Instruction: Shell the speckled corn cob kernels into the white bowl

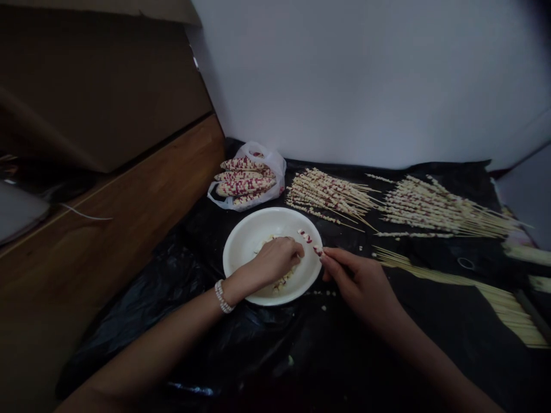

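Right hand (365, 284): thumb and forefinger are closing together on a short kernel-threaded stick (305, 236), gripping its near end. From these fingers the stick is pointing leftward and away from me, its long axis running obliquely over the bowl's right side. The right hand is the nearer one, being in contact; the left fingertips are lying just beside the stick, on its near side, apart from it.

Left hand (275, 258): reaching into the white bowl (241, 241), fingers curling over loose kernels (283, 282). Whether they are pinching anything: cannot tell, the hand's back is hiding it.

Edges: the bowl's rim is curving around the left fingers and passing beneath the stick close to the right fingertips. Open room seems greatest above the bowl, beyond the left knuckles; the gap between the two hands is looking narrow.

Beyond the left fingers, cobs (245, 186) are resting in a plastic bag (275, 160). Beyond the right fingers, a filled-stick bundle (322, 192) is lying on black sheeting (258, 353); bare sticks (508, 312) are lying rightward.
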Motion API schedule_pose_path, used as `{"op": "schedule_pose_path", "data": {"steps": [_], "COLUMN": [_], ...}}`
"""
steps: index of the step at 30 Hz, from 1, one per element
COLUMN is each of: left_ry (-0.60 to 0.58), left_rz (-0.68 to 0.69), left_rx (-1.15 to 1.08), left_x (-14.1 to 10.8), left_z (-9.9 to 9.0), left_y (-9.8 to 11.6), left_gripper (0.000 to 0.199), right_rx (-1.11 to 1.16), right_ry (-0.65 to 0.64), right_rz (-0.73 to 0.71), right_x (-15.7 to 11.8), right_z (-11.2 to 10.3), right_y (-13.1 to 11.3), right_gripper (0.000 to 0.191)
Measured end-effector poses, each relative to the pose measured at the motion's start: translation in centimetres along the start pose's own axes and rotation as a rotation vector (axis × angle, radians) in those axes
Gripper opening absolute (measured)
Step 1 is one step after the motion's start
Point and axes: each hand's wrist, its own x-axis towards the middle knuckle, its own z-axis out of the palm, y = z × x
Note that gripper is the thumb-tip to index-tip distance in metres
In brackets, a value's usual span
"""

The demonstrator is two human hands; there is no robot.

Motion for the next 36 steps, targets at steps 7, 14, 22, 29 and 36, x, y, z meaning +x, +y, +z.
{"op": "schedule_pose_path", "data": {"steps": [7,14,22,29,36], "left_ry": [-0.020,0.032,0.233,0.285,0.310], "left_rz": [-0.058,-0.152,-0.416,-0.524,-0.508], "left_rx": [0.012,-0.204,-1.203,-1.658,-1.701], "left_x": [-0.2,-1.1,-2.3,-2.6,-2.7], "left_z": [0.1,-3.9,-4.2,-3.6,-3.0], "left_y": [0.3,-0.1,0.4,1.5,2.1], "left_gripper": [0.015,0.009,0.017,0.021,0.021], "right_rx": [0.009,-0.004,0.006,0.059,0.061], "right_ry": [-0.009,-0.002,-0.019,-0.061,-0.060], "right_rz": [-0.007,0.002,-0.020,-0.040,-0.024], "right_x": [0.0,0.0,0.0,-0.4,-0.5], "right_z": [0.1,0.1,0.3,1.2,1.5], "right_y": [0.2,0.2,-0.1,-0.4,-0.2], "right_gripper": [0.029,0.030,0.028,0.028,0.029]}}
